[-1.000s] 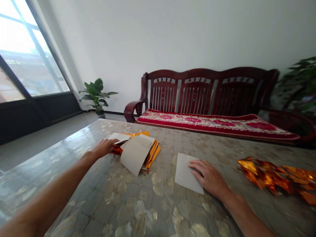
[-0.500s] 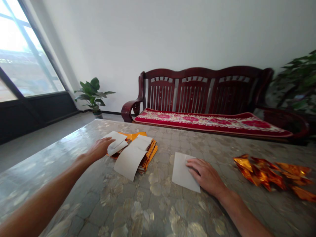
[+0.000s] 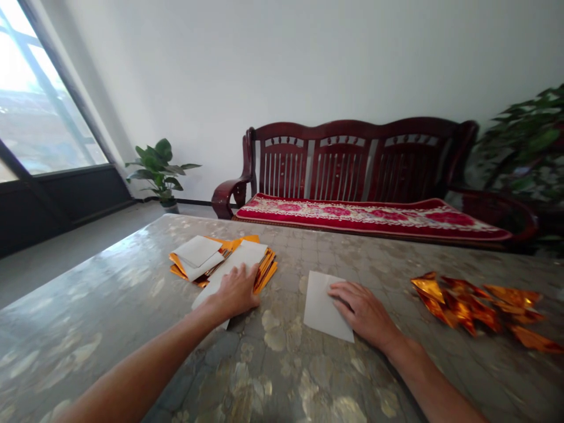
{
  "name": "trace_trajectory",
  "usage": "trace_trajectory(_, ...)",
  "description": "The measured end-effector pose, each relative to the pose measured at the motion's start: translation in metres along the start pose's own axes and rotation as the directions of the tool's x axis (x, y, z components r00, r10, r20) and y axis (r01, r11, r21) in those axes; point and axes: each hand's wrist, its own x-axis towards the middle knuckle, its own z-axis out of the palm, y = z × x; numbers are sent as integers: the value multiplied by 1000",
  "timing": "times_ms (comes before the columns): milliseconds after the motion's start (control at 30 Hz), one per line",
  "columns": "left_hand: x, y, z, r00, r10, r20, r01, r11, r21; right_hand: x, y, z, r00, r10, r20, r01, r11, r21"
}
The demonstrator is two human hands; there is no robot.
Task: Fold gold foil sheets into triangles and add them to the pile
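Note:
My left hand point(image 3: 237, 290) rests on the right part of a pile of gold-and-white paper sheets point(image 3: 250, 253), its fingers apart and pressing on the top white sheet. Part of that sheet is hidden under my hand and wrist. Beside it lie more sheets with a white face up point(image 3: 196, 252) and gold edges poking out. My right hand point(image 3: 363, 308) lies on the right edge of a single white paper sheet point(image 3: 325, 308), flat on the table, with its fingers stretched out and the thumb apart.
Several folded shiny gold paper pieces point(image 3: 473, 305) lie on the right of the patterned table point(image 3: 264, 376). Behind it stands a dark red wooden bench point(image 3: 339, 158) with a floral red cushion point(image 3: 374, 217). Potted plants point(image 3: 161, 167) stand at both sides.
My left hand has moved right and nearer, from the left sheets of the pile onto its right part. The right hand stays on the single sheet. The view has shifted slightly.

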Motion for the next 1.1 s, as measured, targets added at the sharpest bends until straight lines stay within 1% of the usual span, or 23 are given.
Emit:
trace_trajectory(133,-3,1,2,1000,18,3,-18,999,37,0,0,-1,1000,-5,-18,6,1000,11)
trace_trajectory(300,-5,8,12,999,-12,-52,17,995,99,0,-2,1,1000,1,3,-1,1000,15)
trace_trajectory(333,-6,11,13,997,-2,-72,9,995,103,1,-3,2,1000,4,13,-4,1000,12)
trace_trajectory(400,-10,22,15,988,82,-132,-69,993,99,2,-5,3,999,10,32,-10,1000,7)
trace_trajectory(433,-12,28,14,972,162,-170,-149,985,89,2,-6,4,999,12,41,-12,1000,6)
trace_trajectory(467,-15,36,13,946,268,-183,-262,963,56,3,-6,5,999,12,52,-13,1000,6)
trace_trajectory(533,-19,51,11,872,458,-174,-470,882,-38,3,-7,5,997,11,72,-12,1000,8)
trace_trajectory(567,-21,58,10,837,524,-155,-540,838,-81,2,-8,5,997,11,79,-12,1000,10)
trace_trajectory(600,-21,65,9,819,553,-153,-570,815,-103,2,-8,4,996,12,84,-13,1000,11)
trace_trajectory(667,-19,76,10,779,615,-122,-626,774,-96,2,-8,4,996,14,86,-15,1000,11)
trace_trajectory(767,-13,87,15,747,658,-94,-661,750,-6,2,-9,4,997,12,83,-14,1000,18)
trace_trajectory(867,-8,93,24,736,664,-131,-661,747,76,2,-9,5,998,11,62,-14,999,41)
trace_trajectory(933,-7,94,31,737,653,-172,-649,756,88,2,-11,2,1000,10,29,-12,997,73)
trace_trajectory(967,-6,94,34,747,635,-194,-633,770,80,2,-12,-1,1000,7,13,-8,996,94)
trace_trajectory(1033,-4,92,38,784,572,-240,-579,814,46,2,-16,-7,1000,-7,-3,7,990,144)
trace_trajectory(1100,-2,91,40,817,505,-279,-525,851,4,2,-22,-14,999,-29,15,25,983,182)
